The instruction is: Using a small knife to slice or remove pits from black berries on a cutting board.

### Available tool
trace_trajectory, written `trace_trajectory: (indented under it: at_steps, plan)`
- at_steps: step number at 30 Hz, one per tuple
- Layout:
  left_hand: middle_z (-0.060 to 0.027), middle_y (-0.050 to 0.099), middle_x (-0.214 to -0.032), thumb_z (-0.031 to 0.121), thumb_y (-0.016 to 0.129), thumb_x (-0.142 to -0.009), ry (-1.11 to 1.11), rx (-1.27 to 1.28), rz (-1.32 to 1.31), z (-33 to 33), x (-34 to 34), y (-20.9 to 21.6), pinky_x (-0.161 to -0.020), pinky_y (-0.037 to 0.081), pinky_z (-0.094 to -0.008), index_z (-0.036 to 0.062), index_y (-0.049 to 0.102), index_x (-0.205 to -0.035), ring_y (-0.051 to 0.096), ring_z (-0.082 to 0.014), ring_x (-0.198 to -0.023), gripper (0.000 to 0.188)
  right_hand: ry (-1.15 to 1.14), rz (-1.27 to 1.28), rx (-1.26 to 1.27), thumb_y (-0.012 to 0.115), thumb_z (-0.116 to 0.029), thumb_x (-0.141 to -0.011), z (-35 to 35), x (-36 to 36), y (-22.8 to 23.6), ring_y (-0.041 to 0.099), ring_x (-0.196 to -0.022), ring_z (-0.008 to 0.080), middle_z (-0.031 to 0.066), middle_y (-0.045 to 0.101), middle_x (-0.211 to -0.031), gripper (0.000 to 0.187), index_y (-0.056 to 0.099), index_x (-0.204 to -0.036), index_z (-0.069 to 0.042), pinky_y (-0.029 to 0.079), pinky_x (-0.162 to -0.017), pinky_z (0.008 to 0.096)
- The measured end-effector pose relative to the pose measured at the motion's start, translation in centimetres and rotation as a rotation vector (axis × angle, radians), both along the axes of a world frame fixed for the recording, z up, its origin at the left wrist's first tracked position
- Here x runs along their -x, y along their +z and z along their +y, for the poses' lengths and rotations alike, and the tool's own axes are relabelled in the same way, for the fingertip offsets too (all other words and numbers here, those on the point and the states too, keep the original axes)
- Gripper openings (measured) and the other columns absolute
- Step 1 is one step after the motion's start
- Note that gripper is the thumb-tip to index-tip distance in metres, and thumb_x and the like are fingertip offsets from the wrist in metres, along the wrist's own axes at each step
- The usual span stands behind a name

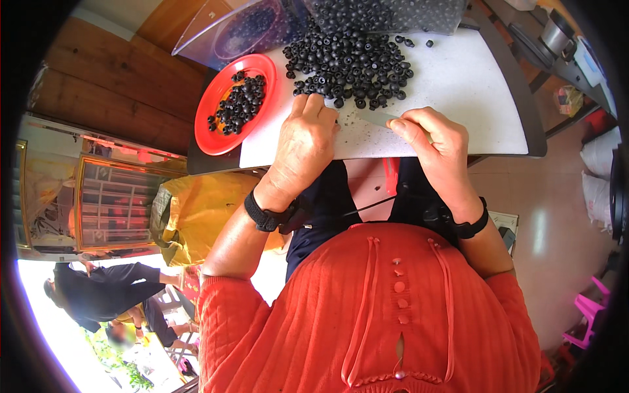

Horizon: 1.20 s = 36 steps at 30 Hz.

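A heap of small, round, black pieces (350,69), many with a hollow top, lies on a white board (472,85). At its near edge my left hand (306,134) is closed with the fingers curled down. Whatever the fingertips pinch is mostly hidden, though a dark bit shows beside them. My right hand (438,134) grips a small flat knife (373,118) between thumb and forefinger. Its pale blade points left toward my left hand. Dark crumbs dot the board below the blade. Left of the heap, a red plate (204,131) carries more black pieces (241,101).
A clear plastic container (406,16) with black pieces stands behind the heap. A yellow sack (203,213) sits on the floor to my left. Two people (108,295) are farther off at lower left. A pink stool (586,314) stands at far right.
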<state>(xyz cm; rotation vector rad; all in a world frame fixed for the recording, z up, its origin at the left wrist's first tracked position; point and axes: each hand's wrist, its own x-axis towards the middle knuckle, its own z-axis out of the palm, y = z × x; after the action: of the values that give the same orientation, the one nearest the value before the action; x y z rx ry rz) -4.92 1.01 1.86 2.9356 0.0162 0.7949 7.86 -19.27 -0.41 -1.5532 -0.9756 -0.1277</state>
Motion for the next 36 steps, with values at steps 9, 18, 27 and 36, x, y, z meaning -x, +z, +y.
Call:
trace_trajectory:
  at_steps: [9, 18, 27, 36]
  plan:
    - [-0.0137, 0.062, -0.096, -0.003, 0.073, -0.082, 0.061, -0.016, -0.055, 0.2, 0.5, -0.6, -0.077, 0.054, -0.0427, -0.0025, 0.071, -0.102, 0.063, -0.0313, -0.092, 0.019, -0.001, 0.003, 0.041, 0.079, -0.014, -0.093, 0.1, -0.2, 0.0, 0.055, -0.056, 0.0174, 0.0081, 0.062, -0.069, 0.018, 0.07, -0.085, -0.001, 0.043, -0.055, 0.0327]
    - [-0.0077, 0.074, -0.102, -0.003, 0.071, -0.096, -0.15, 1.58, -0.065, -1.5, 0.9, -1.4, -0.067, 0.054, -0.0252, -0.0036, 0.075, -0.115, 0.065, -0.0115, -0.075, 0.02, -0.008, 0.041, 0.091, 0.079, -0.018, -0.093, 0.1, -0.1, 0.3, 0.055, -0.053, 0.0187, 0.0091, 0.063, -0.067, 0.02, 0.07, -0.084, -0.002, 0.044, -0.053, 0.0339]
    - [-0.0134, 0.075, -0.105, -0.005, 0.068, -0.098, -0.373, 1.754, -0.149, -1.9, 0.3, -2.2, -0.067, 0.057, -0.0282, -0.0048, 0.072, -0.121, 0.069, -0.0168, -0.083, 0.024, -0.012, 0.023, 0.142, 0.079, -0.023, -0.094, 0.0, -0.2, 0.3, 0.057, -0.053, 0.023, 0.0097, 0.064, -0.068, 0.025, 0.069, -0.082, -0.003, 0.044, -0.053, 0.0364]
    - [-0.0074, 0.068, -0.106, -0.007, 0.07, -0.095, -0.378, 1.63, -0.162, -2.3, 0.2, -2.1, -0.066, 0.057, -0.027, -0.0028, 0.074, -0.125, 0.065, -0.0139, -0.084, 0.031, -0.045, -0.076, 0.156, 0.078, -0.026, -0.094, 0.1, -0.5, -0.1, 0.06, -0.055, 0.0277, 0.0103, 0.064, -0.068, 0.027, 0.069, -0.082, -0.004, 0.045, -0.053, 0.0395]
